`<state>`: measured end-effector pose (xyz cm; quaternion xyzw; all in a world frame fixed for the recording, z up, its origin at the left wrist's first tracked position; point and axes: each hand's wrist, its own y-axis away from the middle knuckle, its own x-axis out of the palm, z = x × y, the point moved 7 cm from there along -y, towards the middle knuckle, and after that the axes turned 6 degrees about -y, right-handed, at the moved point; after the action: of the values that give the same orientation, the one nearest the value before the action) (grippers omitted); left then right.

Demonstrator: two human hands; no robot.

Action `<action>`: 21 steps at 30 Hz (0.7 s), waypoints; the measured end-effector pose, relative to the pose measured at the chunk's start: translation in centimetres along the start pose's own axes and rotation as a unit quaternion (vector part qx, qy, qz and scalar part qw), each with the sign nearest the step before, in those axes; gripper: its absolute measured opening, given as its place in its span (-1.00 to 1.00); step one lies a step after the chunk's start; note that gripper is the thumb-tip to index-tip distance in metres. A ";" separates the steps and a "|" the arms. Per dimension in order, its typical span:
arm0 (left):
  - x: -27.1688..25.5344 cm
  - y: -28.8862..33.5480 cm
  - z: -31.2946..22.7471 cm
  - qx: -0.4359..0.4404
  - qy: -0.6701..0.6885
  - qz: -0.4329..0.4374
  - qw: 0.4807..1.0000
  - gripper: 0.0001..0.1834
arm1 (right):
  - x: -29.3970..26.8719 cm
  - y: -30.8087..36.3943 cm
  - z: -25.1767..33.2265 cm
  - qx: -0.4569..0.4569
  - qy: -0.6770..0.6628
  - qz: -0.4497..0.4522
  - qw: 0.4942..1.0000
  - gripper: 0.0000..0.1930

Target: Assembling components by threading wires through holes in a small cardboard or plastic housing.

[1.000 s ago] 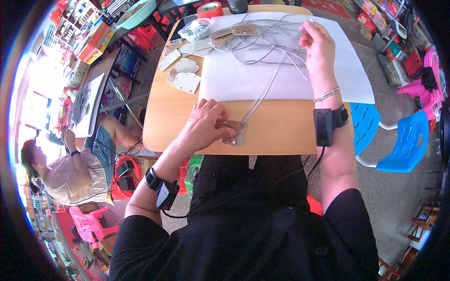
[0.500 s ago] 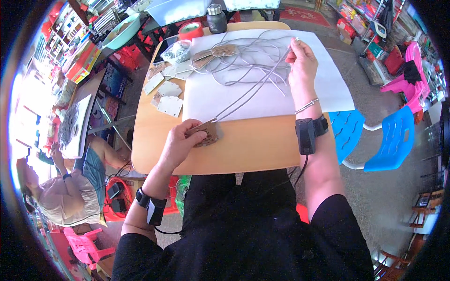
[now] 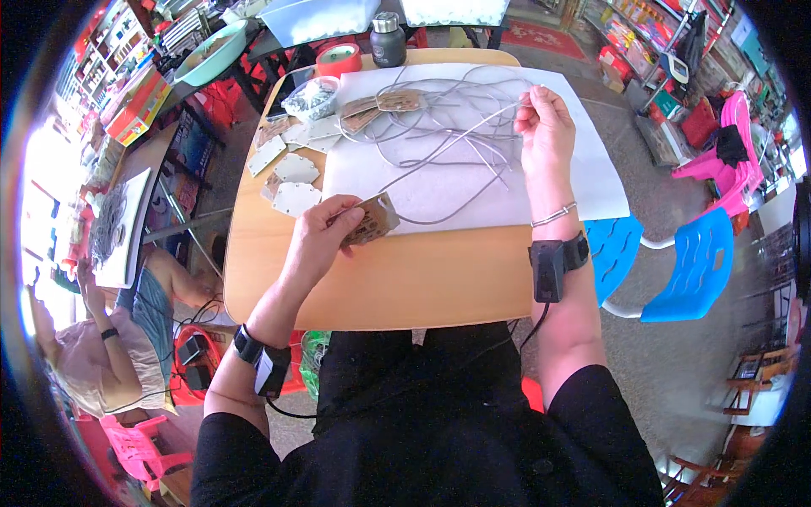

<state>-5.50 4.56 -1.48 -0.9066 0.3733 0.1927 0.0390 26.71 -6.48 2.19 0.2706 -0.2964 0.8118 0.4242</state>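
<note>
My left hand (image 3: 319,236) holds a brown paper tag (image 3: 372,223) just above the wooden table (image 3: 405,287), at the near edge of a white sheet (image 3: 473,177). A thin grey string (image 3: 439,152) runs from the tag up to my right hand (image 3: 545,127), which pinches its far end above the sheet. A loose tangle of grey strings (image 3: 439,110) lies on the sheet between my hands. More brown tags (image 3: 380,106) rest at the sheet's far left.
Pale cut tags (image 3: 287,173) lie on the table's left side, beside a clear bag of small parts (image 3: 311,97). A red tape roll (image 3: 338,57) and a dark bottle (image 3: 389,38) stand at the far edge. Blue chair (image 3: 676,270) at right; another person (image 3: 93,355) sits at left.
My left hand has lifted the tag off the table's near edge and turned it. My right hand has drawn the string out further to the right, pulling it taut.
</note>
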 end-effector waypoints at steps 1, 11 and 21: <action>0.1 -0.2 -0.1 0.001 0.001 -0.003 1.000 -0.74 | 0.2 0.1 -0.1 0.003 0.001 0.001 1.000 -0.84; 1.1 -1.4 -0.5 0.013 -0.047 0.003 0.999 -0.75 | 0.5 -0.1 -1.1 0.027 0.033 0.052 0.998 -0.87; -0.1 -0.4 0.5 -0.014 0.034 -0.019 0.999 -0.66 | 0.1 0.8 2.7 -0.031 0.809 -0.055 0.584 -0.71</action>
<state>-5.50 5.02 -1.96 -0.9200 0.3545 0.1661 0.0174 26.50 -8.70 3.85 -0.4958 0.1595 0.6605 0.5408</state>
